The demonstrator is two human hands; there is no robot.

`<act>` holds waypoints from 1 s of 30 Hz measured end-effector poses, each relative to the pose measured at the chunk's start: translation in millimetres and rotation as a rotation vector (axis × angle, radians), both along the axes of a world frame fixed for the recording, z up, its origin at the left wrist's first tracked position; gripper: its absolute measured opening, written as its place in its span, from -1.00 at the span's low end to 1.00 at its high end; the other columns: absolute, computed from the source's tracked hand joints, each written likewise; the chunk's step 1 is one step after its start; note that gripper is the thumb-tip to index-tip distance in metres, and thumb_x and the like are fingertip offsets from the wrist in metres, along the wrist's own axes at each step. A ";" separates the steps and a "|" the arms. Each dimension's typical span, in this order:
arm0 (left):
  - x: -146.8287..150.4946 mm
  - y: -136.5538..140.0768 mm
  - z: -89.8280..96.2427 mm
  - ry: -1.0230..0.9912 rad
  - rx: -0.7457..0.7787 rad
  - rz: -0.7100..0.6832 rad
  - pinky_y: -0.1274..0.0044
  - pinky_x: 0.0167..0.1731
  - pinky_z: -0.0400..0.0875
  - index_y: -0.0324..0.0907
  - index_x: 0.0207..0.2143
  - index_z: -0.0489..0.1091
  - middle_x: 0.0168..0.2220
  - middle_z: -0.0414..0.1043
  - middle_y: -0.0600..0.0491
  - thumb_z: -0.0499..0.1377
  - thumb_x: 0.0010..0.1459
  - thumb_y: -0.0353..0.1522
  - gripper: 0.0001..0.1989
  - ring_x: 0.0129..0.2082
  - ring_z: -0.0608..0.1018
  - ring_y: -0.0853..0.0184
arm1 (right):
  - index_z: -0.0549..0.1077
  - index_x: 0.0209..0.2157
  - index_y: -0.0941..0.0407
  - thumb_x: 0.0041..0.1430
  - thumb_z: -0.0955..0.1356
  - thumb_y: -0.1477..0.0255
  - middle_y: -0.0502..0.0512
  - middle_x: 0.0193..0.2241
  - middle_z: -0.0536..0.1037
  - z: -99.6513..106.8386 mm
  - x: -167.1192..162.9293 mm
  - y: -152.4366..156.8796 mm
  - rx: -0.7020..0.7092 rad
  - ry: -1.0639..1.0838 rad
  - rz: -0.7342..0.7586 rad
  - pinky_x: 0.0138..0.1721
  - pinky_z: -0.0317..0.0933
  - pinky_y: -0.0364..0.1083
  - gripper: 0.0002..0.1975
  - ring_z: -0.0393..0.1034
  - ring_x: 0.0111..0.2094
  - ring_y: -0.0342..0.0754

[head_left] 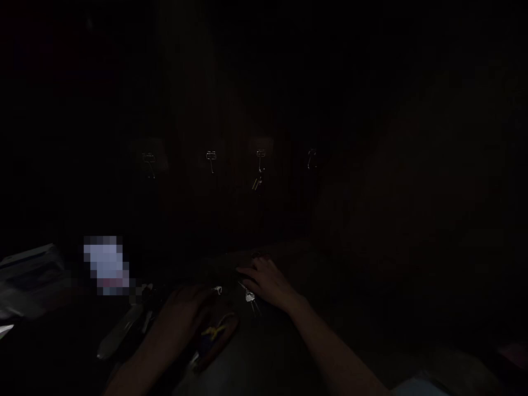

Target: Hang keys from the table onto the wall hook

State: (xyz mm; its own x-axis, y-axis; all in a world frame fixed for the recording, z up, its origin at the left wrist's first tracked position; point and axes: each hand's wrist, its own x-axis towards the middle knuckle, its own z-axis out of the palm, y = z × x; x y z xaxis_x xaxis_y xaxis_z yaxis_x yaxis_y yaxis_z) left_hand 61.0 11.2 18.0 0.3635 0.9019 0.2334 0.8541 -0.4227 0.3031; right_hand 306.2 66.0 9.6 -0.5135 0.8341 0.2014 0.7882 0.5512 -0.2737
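Observation:
My left hand (pixel 187 308) lies low over the dark table, its fingers stretched out to the right. A small shiny metal piece (pixel 218 290) is close to its fingertips; whether they touch is hard to make out. To the right, my right hand (pixel 268 281) rests on the tabletop with thumb and fingers apart. Just below its thumb lies a bunch of keys (pixel 249 297). A dark ring-like thing (pixel 259 254) shows faintly by the fingertips. Between my forearms sits a brownish oval object (pixel 220 338) with a yellow and blue pattern.
Several metal hooks (pixel 211 159) line the dark wall ahead, and keys (pixel 258 183) hang below one. At left are a blurred bright screen-like rectangle (pixel 106 264), a plastic-wrapped package (pixel 33 275) and a long pale object (pixel 119 333). Most surroundings are lost in darkness.

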 end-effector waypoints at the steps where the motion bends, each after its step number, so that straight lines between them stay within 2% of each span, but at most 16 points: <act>1: 8.5 2.8 -2.4 -0.008 0.005 -0.010 0.34 -0.02 0.28 0.02 -0.03 0.37 -0.01 0.43 0.07 0.05 0.10 -0.40 -0.63 -0.03 0.43 0.22 | 0.33 0.04 -0.07 0.21 0.24 0.28 0.10 -0.19 0.41 -0.4 0.2 0.9 0.001 -0.002 -0.006 0.00 0.01 0.04 -0.65 0.24 -0.11 0.00; 6: 35.2 11.1 -15.8 -0.023 0.077 -0.054 0.30 0.02 0.26 -0.03 0.04 0.28 0.07 0.34 0.02 0.02 0.17 -0.38 -0.63 0.06 0.36 0.23 | 0.47 -0.15 -0.07 0.19 0.26 0.34 0.05 -0.15 0.42 0.1 15.6 6.2 -0.047 0.048 -0.037 -0.04 0.04 0.02 -0.78 0.23 -0.07 -0.01; 10: 34.2 9.2 -24.4 -0.024 0.140 -0.104 0.30 -0.01 0.28 -0.03 -0.12 0.40 -0.01 0.40 0.04 0.02 0.18 -0.37 -0.75 0.03 0.38 0.23 | 0.51 -0.28 -0.03 0.16 0.29 0.37 0.04 -0.18 0.45 -0.3 35.4 13.3 -0.097 0.066 -0.074 -0.07 0.07 0.04 -0.84 0.26 -0.10 0.00; 13: 28.2 8.0 -27.9 -0.079 0.160 -0.054 0.33 -0.07 0.34 -0.09 -0.25 0.43 -0.09 0.44 0.01 0.02 0.19 -0.33 -0.80 -0.06 0.43 0.23 | 0.51 -0.34 0.01 0.14 0.29 0.40 0.04 -0.18 0.46 -0.8 45.2 16.8 -0.120 0.064 -0.106 -0.06 0.06 0.07 -0.86 0.28 -0.11 0.01; 17: 21.3 9.4 -27.9 -0.137 0.117 0.017 0.36 -0.15 0.37 -0.12 -0.31 0.42 -0.22 0.47 -0.01 0.00 0.19 -0.30 -0.79 -0.18 0.48 0.24 | 0.47 -0.28 0.01 0.13 0.28 0.39 0.04 -0.15 0.45 3.0 43.7 14.7 -0.065 0.146 -0.159 0.02 0.00 0.13 -0.85 0.26 -0.07 0.02; 20: 18.8 10.6 -26.2 -0.160 0.065 0.036 0.35 -0.16 0.35 -0.13 -0.32 0.41 -0.25 0.46 -0.01 -0.03 0.21 -0.30 -0.76 -0.20 0.47 0.24 | 0.44 -0.20 0.00 0.14 0.26 0.43 0.07 -0.15 0.45 5.7 33.0 11.4 0.009 0.206 -0.127 0.02 0.02 0.10 -0.80 0.26 -0.07 -0.01; 27: 19.8 10.6 -24.0 -0.150 0.040 0.051 0.34 -0.18 0.33 -0.15 -0.32 0.40 -0.26 0.45 -0.02 -0.03 0.20 -0.31 -0.77 -0.22 0.46 0.22 | 0.44 -0.24 0.01 0.08 0.31 0.48 0.06 -0.08 0.40 -2.6 15.5 12.7 0.007 0.073 -0.052 0.04 -0.01 0.10 -0.81 0.21 -0.02 0.01; 30: 19.5 10.2 -23.8 -0.143 0.030 0.047 0.34 -0.17 0.33 -0.15 -0.32 0.41 -0.26 0.46 -0.02 -0.02 0.19 -0.32 -0.78 -0.22 0.46 0.22 | 0.44 -0.28 0.05 0.12 0.28 0.48 0.06 -0.15 0.44 -3.9 13.5 14.7 0.018 0.139 -0.055 0.03 0.00 0.09 -0.87 0.26 -0.07 0.00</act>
State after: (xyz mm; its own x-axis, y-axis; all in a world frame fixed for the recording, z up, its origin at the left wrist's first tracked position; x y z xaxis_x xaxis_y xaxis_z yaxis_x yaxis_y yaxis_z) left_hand 80.6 21.4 -5.7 0.2820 0.9090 0.3071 0.8225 -0.3938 0.4104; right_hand 319.7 80.7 5.7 -0.4329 0.8560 0.2825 0.7729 0.5138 -0.3723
